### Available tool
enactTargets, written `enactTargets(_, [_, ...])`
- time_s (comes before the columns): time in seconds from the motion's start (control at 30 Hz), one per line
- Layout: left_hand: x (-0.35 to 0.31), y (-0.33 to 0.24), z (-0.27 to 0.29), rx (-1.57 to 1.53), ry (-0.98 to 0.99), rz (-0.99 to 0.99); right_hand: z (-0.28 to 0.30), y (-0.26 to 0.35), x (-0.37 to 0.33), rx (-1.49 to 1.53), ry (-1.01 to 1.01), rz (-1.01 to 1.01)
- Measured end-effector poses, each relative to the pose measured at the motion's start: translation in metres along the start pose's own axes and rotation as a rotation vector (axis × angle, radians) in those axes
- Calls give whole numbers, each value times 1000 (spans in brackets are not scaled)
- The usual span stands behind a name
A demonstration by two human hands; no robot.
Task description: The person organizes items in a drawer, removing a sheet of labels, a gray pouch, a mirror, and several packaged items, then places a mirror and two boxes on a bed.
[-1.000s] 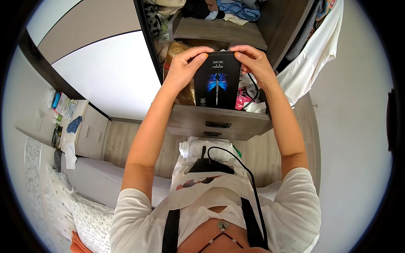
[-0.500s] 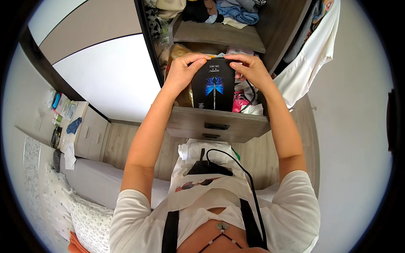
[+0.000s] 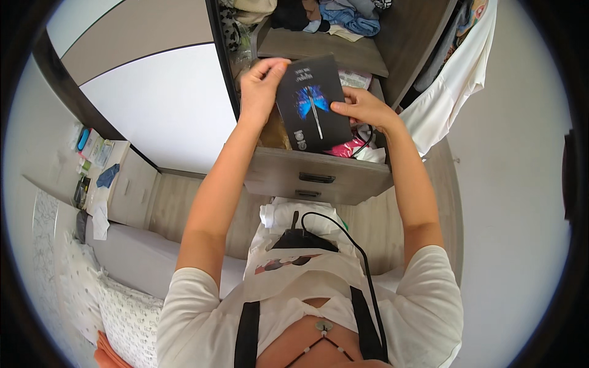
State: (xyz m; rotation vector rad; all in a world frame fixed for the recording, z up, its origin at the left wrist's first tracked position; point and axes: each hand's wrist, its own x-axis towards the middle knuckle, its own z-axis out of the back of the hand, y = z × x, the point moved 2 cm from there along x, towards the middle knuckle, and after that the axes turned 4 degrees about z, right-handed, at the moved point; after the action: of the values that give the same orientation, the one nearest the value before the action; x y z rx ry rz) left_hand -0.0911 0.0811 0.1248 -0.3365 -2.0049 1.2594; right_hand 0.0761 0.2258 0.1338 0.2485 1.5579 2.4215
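Head view, looking down over raised forearms toward an open wardrobe. Held up in both hands, a thin black book (image 3: 313, 103) with a blue butterfly and a pale upright shape on its cover, tilted slightly, above an open wooden drawer (image 3: 316, 178). Left hand (image 3: 261, 83) closed on the book's upper left corner, fingers pinching the edge. Right hand (image 3: 363, 107) gripping the book's right edge, thumb pressed on the cover. Inside the drawer behind the book, something pink (image 3: 343, 149) and a black cable (image 3: 366, 136), partly hidden. Above the drawer, a wardrobe shelf (image 3: 319, 49) with a heap of folded clothes (image 3: 343, 15) in blue, dark and beige. To the right, a white garment (image 3: 454, 92) hanging beside the wardrobe's side wall. To the left, a large white sliding door panel (image 3: 165, 104). Below the drawer, on the person's chest, a black device (image 3: 304, 239) with a black cord (image 3: 359, 257) looping down the right side, and black straps over a white shirt. Far left, a low bedside cabinet (image 3: 126, 184) with small packets and a blue item (image 3: 83, 139) on top, well apart from the hands. Lower left, a bed (image 3: 129, 264) with a patterned pillow (image 3: 132, 319)
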Motion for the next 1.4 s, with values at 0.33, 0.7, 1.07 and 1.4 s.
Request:
enactTargets(0.33, [3, 5, 7, -232, -69, 256, 3, 0, 6, 47, -151, 93])
enactTargets(0.7, [-6, 1, -8, -71, 361, 415, 11, -1, 6, 207, -203, 124])
enactTargets(1.07, [-50, -18, 67, 59, -257, 164, 52, 0, -5, -25, -191, 5])
enactTargets(1.4, [-55, -12, 84, -280, -373, 172, -22, -28, 72, -337, 164, -194])
